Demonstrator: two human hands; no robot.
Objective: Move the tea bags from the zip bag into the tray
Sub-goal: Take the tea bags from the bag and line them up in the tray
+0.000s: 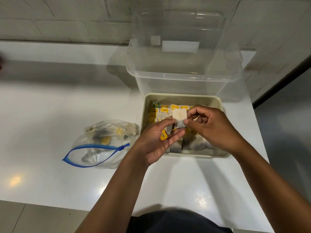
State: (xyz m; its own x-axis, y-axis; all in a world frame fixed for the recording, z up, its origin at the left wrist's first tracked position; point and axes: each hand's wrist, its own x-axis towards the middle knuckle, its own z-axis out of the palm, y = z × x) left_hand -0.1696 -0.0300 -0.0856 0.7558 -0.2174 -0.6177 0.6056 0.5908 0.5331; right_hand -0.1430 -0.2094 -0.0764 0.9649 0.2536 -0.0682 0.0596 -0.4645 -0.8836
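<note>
White glossy countertop (50, 106) runs to a pale tiled wall (67, 19). On it stands a beige tray (183, 96), partly filled with tea bags (190, 144), with a clear plastic container (183, 68) behind it. My left hand (158, 142) and right hand (213, 126) meet above the tray, both pinching one tea bag (180, 118) between thumb and fingertips. To my left lies the zip bag (101, 145), mouth open, more tea bags inside.
</note>
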